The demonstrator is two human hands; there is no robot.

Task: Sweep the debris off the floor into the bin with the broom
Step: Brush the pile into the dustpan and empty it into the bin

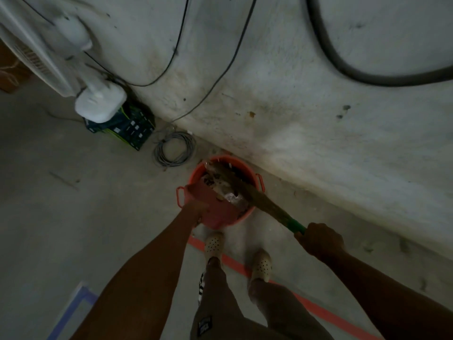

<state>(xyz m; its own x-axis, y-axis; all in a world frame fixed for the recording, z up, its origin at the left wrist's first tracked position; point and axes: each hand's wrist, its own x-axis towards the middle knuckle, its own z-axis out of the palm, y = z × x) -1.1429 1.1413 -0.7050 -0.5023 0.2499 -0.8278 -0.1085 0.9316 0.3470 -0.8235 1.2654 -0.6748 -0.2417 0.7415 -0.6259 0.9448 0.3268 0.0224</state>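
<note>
The orange bin (245, 215) stands just ahead of both grips, near the wall (318, 119). My right grip (318, 239) curls round the broom (255, 195) by its green handle, bristles inside the bin. My left grip (199, 209) holds the pink dustpan (217, 204) tipped over the debris (232, 198) there.

Looked like a bare utility or workshop room: rough concrete floor (73, 192), stained plastered wall (318, 119), loose black cables (234, 55) and a thick hose (321, 30) hanging on it, grey cable coil (160, 153) on floor, orange tape line (318, 307)
</note>
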